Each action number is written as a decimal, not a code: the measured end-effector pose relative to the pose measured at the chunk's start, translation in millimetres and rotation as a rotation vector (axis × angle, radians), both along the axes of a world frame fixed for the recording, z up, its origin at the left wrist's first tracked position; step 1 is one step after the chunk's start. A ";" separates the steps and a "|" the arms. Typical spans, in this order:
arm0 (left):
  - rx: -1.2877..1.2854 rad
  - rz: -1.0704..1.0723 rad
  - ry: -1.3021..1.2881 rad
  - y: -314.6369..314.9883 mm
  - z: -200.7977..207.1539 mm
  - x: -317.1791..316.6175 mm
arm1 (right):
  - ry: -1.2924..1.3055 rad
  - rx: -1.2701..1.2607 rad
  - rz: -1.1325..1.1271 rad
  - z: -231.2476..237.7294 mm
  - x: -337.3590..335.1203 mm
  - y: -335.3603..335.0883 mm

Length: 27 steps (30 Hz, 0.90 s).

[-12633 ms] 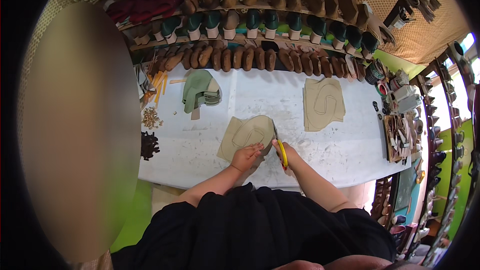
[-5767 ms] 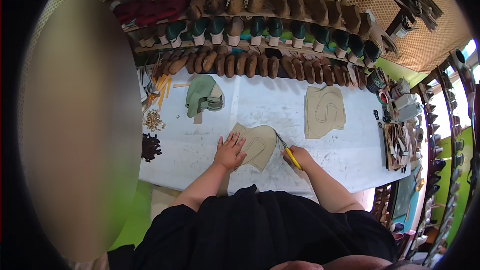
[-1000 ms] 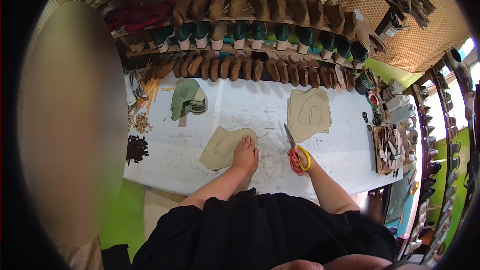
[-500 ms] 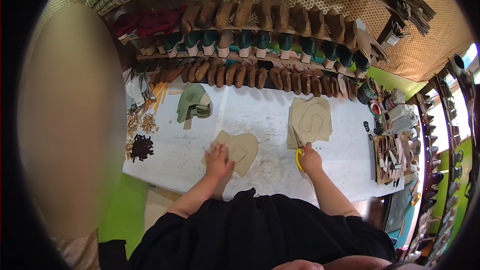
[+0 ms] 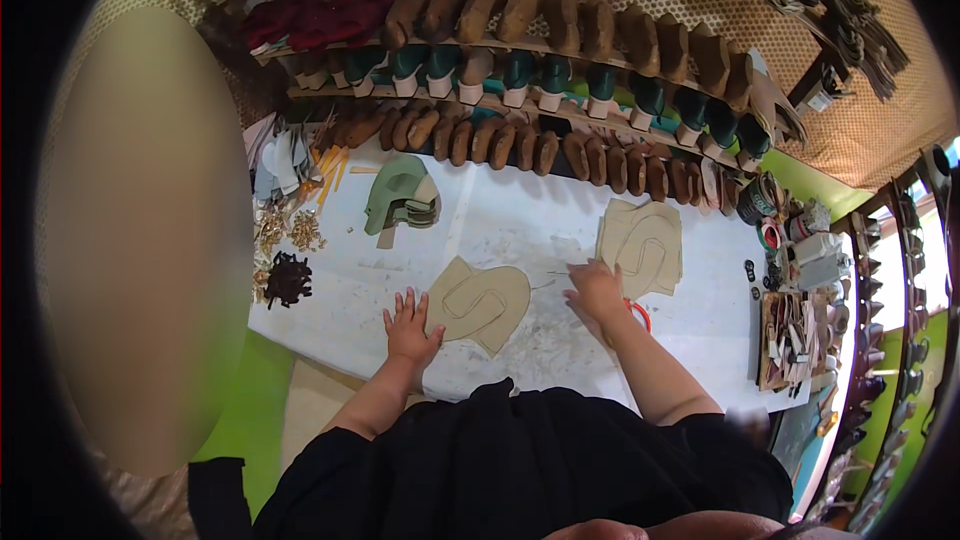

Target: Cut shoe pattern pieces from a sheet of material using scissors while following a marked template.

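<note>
My left hand (image 5: 408,328) lies flat on the white table, fingers spread, beside a cut beige sheet piece (image 5: 510,296) with a curved outline drawn on it. The thumb is close to the piece's lower left edge. My right hand (image 5: 596,292) is over the table between that piece and a stack of beige sheets (image 5: 660,225), which also bears a drawn curved outline. Its fingers point left and are apart, with nothing seen between them. Scissors with a red handle loop (image 5: 641,316) show just right of this hand, partly hidden by the hand and wrist.
Green cut pieces (image 5: 400,190) lie at the back left. Near the left edge are a dark pile of small parts (image 5: 288,280) and gold-coloured bits (image 5: 305,230). Shoe lasts (image 5: 545,152) line the back shelves. A box of scraps (image 5: 785,335) stands at the right.
My right hand has moved left off the scissors, its fingers now apart. My left hand has slid left off the beige piece onto the table. The whole view has shifted slightly.
</note>
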State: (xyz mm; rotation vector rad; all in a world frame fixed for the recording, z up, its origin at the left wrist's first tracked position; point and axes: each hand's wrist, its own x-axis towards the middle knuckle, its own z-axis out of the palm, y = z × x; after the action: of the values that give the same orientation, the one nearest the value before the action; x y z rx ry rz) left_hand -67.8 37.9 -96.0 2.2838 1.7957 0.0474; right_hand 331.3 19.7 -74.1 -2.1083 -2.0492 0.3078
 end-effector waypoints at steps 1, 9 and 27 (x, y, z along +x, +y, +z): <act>0.000 0.007 0.001 0.4 -3.0 -0.1 | 0.015 0.028 0.010 -8.1 -9.6 6.7; 0.001 0.018 0.007 1.6 -10.8 -5.2 | 0.120 -0.031 -0.073 -42.2 -32.4 22.0; 0.009 0.002 -0.023 1.2 -13.7 -11.8 | -0.023 0.215 0.040 -65.0 -44.7 17.3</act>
State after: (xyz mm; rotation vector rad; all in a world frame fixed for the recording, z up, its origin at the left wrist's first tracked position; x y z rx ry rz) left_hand -79.6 39.1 -109.6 2.2783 1.7905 0.0814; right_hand 286.6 37.0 -139.1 -1.9537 -2.0380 0.0642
